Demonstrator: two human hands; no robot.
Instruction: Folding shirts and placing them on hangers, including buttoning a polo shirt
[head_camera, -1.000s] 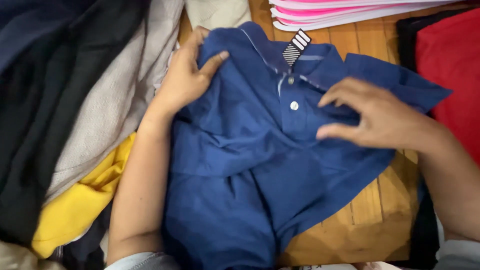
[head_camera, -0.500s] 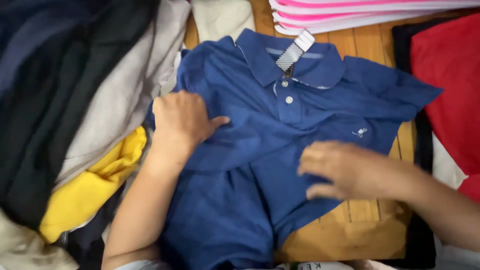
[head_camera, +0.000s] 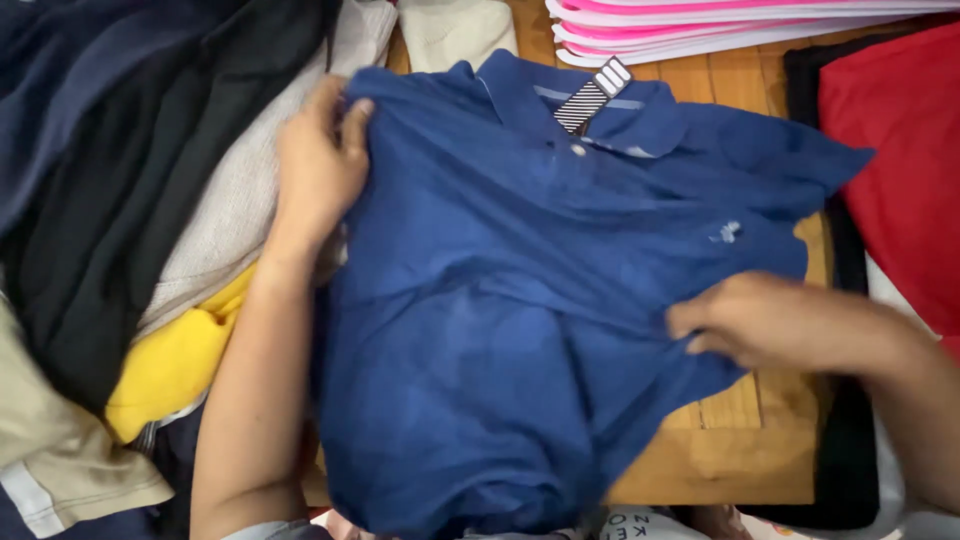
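A dark blue polo shirt (head_camera: 500, 300) lies face up on a wooden table (head_camera: 750, 440), collar toward the far edge, with a striped tag (head_camera: 592, 96) at the neck. My left hand (head_camera: 318, 165) pinches the shirt's left shoulder edge near the sleeve. My right hand (head_camera: 770, 320) grips the fabric at the shirt's right side, near the lower hem, fingers curled around the cloth.
A heap of clothes fills the left: black (head_camera: 120, 200), grey (head_camera: 230, 190), yellow (head_camera: 175, 365) and beige (head_camera: 50, 440) garments. A red garment (head_camera: 895, 170) lies at the right. Pink and white stacked sheets (head_camera: 720, 25) sit at the far edge.
My left hand moved from the shirt's middle up to its left shoulder. My right hand slid outward to the right side of the shirt and took hold of the fabric.
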